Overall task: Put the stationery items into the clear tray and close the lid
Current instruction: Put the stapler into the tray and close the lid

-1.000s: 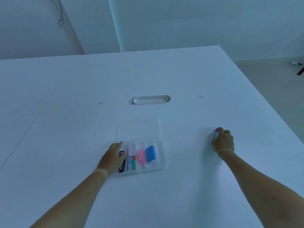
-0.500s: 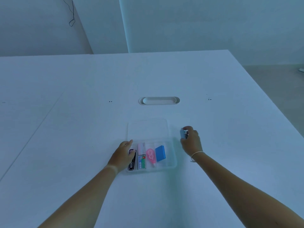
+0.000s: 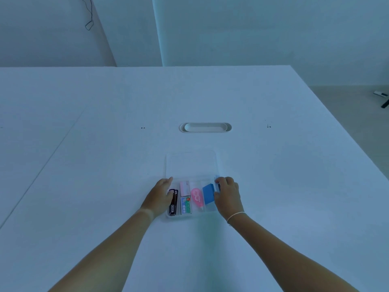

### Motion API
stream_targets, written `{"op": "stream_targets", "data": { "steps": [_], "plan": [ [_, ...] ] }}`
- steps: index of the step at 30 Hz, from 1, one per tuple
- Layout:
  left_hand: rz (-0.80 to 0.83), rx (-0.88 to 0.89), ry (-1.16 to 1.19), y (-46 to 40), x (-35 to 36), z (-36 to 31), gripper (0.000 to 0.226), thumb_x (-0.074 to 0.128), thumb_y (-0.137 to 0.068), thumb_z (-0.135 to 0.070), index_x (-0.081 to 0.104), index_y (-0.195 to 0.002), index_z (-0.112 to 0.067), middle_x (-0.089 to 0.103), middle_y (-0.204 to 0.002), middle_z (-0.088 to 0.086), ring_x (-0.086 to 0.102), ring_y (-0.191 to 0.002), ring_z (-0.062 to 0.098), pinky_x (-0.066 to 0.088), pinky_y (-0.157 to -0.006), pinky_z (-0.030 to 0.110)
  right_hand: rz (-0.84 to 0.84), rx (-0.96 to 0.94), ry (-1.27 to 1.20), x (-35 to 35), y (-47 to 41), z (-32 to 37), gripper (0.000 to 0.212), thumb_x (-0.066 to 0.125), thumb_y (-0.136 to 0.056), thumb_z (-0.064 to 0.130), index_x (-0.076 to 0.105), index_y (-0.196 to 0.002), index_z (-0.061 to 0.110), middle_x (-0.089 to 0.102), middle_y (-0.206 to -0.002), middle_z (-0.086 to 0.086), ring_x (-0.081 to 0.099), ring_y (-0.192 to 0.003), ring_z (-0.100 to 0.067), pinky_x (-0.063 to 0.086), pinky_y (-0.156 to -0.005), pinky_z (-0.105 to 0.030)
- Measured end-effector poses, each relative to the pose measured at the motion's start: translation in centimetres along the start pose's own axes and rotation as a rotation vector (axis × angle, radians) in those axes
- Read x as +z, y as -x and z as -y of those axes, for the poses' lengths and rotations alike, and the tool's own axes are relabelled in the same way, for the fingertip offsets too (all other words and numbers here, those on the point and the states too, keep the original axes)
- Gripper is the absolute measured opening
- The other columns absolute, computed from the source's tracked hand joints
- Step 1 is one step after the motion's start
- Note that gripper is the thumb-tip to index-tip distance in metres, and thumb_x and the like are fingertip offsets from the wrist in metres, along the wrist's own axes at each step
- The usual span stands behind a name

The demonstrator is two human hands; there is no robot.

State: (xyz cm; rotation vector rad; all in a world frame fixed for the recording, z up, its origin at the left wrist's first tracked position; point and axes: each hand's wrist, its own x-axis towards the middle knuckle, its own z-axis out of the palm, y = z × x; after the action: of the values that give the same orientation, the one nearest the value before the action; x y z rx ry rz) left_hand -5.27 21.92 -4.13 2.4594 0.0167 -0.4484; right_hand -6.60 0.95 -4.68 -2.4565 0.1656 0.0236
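Currently both hands at the clear tray [image 3: 190,216], which sits near the desk's [image 3: 105,165] front edge, centre. Lid [image 3: 191,164] open, lying flat behind it. Left hand [image 3: 161,196] rests on the tray's left edge, fingers loosely curled, gripping nothing. Right hand [image 3: 228,196] at the right edge, fingers pinched on a small dark item [image 3: 218,186]; can't tell what it is. Inside, left to right: black stapler [image 3: 173,202], staple boxes [image 3: 185,198], pink correction tape [image 3: 197,197], blue eraser [image 3: 208,193].
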Motion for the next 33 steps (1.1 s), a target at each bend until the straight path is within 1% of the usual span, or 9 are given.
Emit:
{"op": "stream_targets", "data": {
  "steps": [4,10,15,17,21,24,26,28,33],
  "plan": [
    [-0.021,0.012,0.030,-0.3,0.1,0.5,0.048,0.033,-0.098,-0.008,0.030,-0.145,-0.015,0.032,-0.152,0.003,0.034,-0.137,0.020,0.028,-0.108,0.026,-0.018,-0.025,0.030,0.2,0.3,-0.5,0.023,0.050,-0.087,0.005,0.053,-0.110,0.004,0.052,-0.118,-0.014,0.044,-0.104,-0.029,0.041,-0.091,-0.034],
    [-0.050,0.020,0.045,-0.5,0.2,0.8,0.048,0.032,-0.097,-0.004,0.033,-0.144,-0.013,0.034,-0.152,0.005,0.033,-0.138,0.020,0.027,-0.111,0.027,-0.095,-0.057,0.024,0.6,0.8,-0.9,0.011,0.056,-0.087,0.010,0.056,-0.093,0.001,0.055,-0.102,-0.016,0.045,-0.092,-0.026,0.042,-0.081,-0.031],
    [-0.058,0.022,0.062,-0.5,0.3,0.9,0.048,0.032,-0.097,-0.004,0.033,-0.144,-0.013,0.034,-0.152,0.004,0.033,-0.138,0.020,0.027,-0.111,0.027,-0.129,-0.142,0.154,0.8,1.2,-1.0,0.013,0.048,-0.088,-0.004,0.060,-0.082,-0.006,0.059,-0.089,-0.024,0.051,-0.081,-0.036,0.052,-0.075,-0.046],
    [-0.057,0.024,0.066,-0.5,0.3,0.9,0.048,0.032,-0.097,-0.005,0.033,-0.144,-0.013,0.034,-0.152,0.004,0.034,-0.138,0.020,0.027,-0.109,0.025,-0.127,-0.142,0.136,0.8,1.2,-1.0,0.015,0.049,-0.087,-0.004,0.062,-0.080,-0.007,0.060,-0.090,-0.024,0.052,-0.083,-0.037,0.053,-0.076,-0.046],
    [-0.062,0.015,0.073,-0.7,0.4,0.9,0.048,0.032,-0.097,-0.005,0.033,-0.144,-0.014,0.035,-0.152,0.003,0.035,-0.137,0.020,0.025,-0.104,0.020,-0.120,-0.174,0.100,0.9,1.2,-1.2,0.014,0.055,-0.083,0.000,0.068,-0.083,-0.005,0.065,-0.095,-0.021,0.055,-0.093,-0.036,0.052,-0.080,-0.041],
    [-0.062,0.015,0.068,-0.6,0.4,1.1,0.048,0.032,-0.097,-0.005,0.034,-0.144,-0.014,0.035,-0.151,0.004,0.035,-0.137,0.020,0.025,-0.105,0.020,-0.109,-0.181,0.034,0.7,1.7,-1.8,0.026,0.054,-0.081,-0.002,0.066,-0.104,-0.002,0.067,-0.103,-0.017,0.053,-0.101,-0.034,0.047,-0.087,-0.034],
    [-0.060,0.016,0.067,-0.6,0.4,1.1,0.048,0.032,-0.097,-0.005,0.033,-0.144,-0.014,0.035,-0.152,0.004,0.034,-0.138,0.020,0.025,-0.106,0.021,-0.110,-0.202,0.009,0.5,2.0,-2.2,0.030,0.054,-0.083,-0.003,0.063,-0.111,-0.001,0.067,-0.107,-0.016,0.054,-0.103,-0.032,0.045,-0.090,-0.032],
    [-0.052,0.018,0.064,-0.6,0.4,1.1,0.049,0.032,-0.097,-0.005,0.033,-0.144,-0.014,0.034,-0.152,0.004,0.033,-0.139,0.020,0.025,-0.110,0.024,-0.111,-0.231,0.009,0.4,2.2,-2.5,0.028,0.054,-0.085,-0.002,0.062,-0.112,-0.002,0.067,-0.110,-0.016,0.055,-0.104,-0.032,0.046,-0.092,-0.033],
    [-0.040,0.011,0.077,-0.6,0.2,1.0,0.049,0.033,-0.097,-0.006,0.032,-0.144,-0.016,0.034,-0.152,0.004,0.033,-0.139,0.020,0.026,-0.110,0.025,-0.080,-0.217,-0.006,0.4,2.1,-2.6,0.027,0.052,-0.087,0.000,0.062,-0.113,-0.001,0.066,-0.114,-0.015,0.053,-0.107,-0.032,0.044,-0.094,-0.031]
  ]
}}
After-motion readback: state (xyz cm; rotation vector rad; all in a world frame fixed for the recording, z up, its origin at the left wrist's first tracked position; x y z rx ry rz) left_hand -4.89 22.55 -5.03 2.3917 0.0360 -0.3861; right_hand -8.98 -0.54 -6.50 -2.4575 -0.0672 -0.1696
